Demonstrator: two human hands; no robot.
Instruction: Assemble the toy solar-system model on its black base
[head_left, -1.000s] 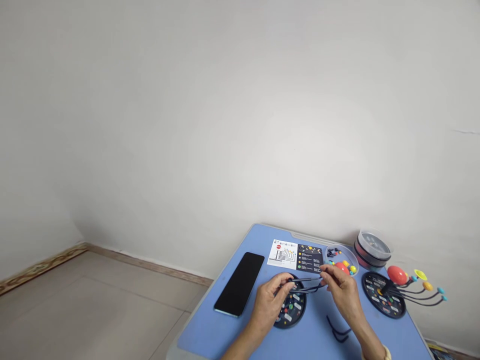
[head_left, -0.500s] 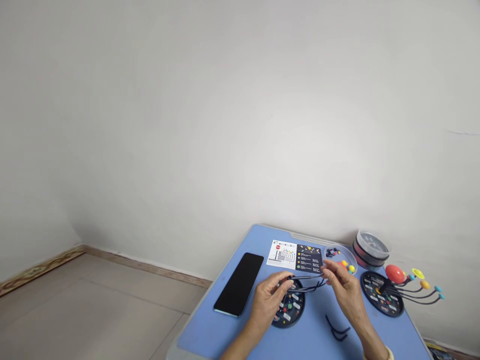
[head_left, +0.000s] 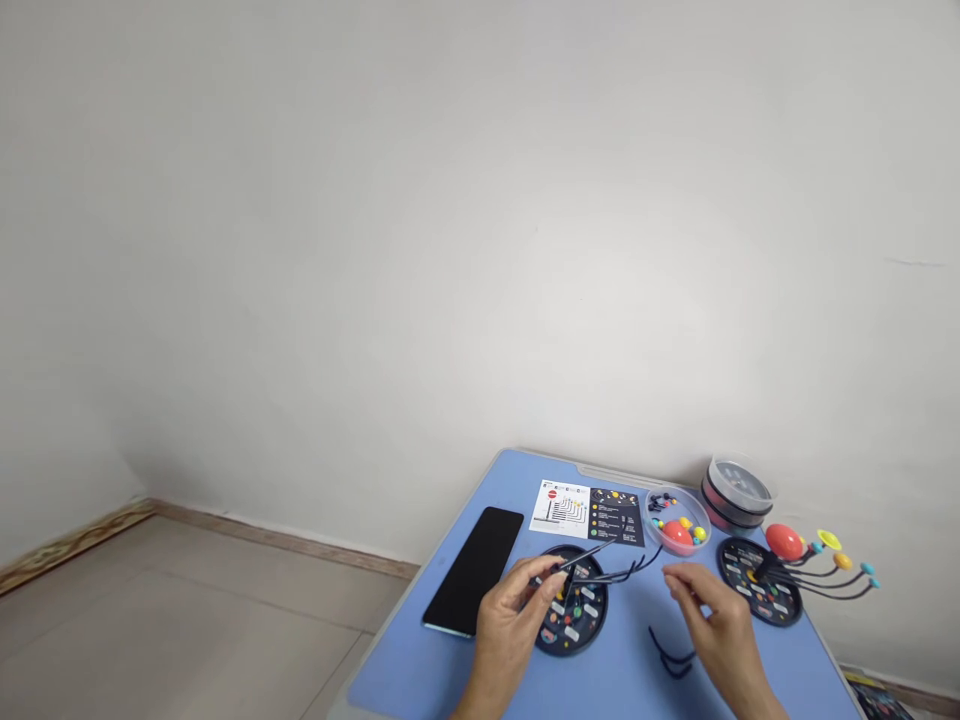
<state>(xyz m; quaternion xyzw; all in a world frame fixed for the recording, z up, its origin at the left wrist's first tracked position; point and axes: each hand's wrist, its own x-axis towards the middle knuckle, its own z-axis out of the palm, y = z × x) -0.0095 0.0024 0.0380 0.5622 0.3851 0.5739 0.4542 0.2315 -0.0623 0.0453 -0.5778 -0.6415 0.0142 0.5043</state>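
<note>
My left hand (head_left: 514, 610) is closed, thumb and fingers pinching thin black curved rods (head_left: 616, 577) near their left ends. The rods reach right above a round black base (head_left: 585, 635) printed with coloured planets and labels. A short black post shows by my left fingertips; whether the rods are joined to it I cannot tell. My right hand (head_left: 712, 610) hovers to the right of the rod ends, its thumb and fingertips pressed together; anything between them is hidden. Below and left of it, loose curved black rods (head_left: 671, 660) lie on the blue table (head_left: 622, 690).
A phone (head_left: 474, 570) lies left of the base. Behind are a printed instruction sheet (head_left: 562, 508) and a clear dish (head_left: 705, 515) of coloured balls and small dark parts. To the right stand stacked round containers (head_left: 739, 490) and an assembled planet model (head_left: 784, 543) on a black base.
My right hand has let go of the rods' right ends and moved slightly right and down. My left hand has shifted a little left and still grips the rods.
</note>
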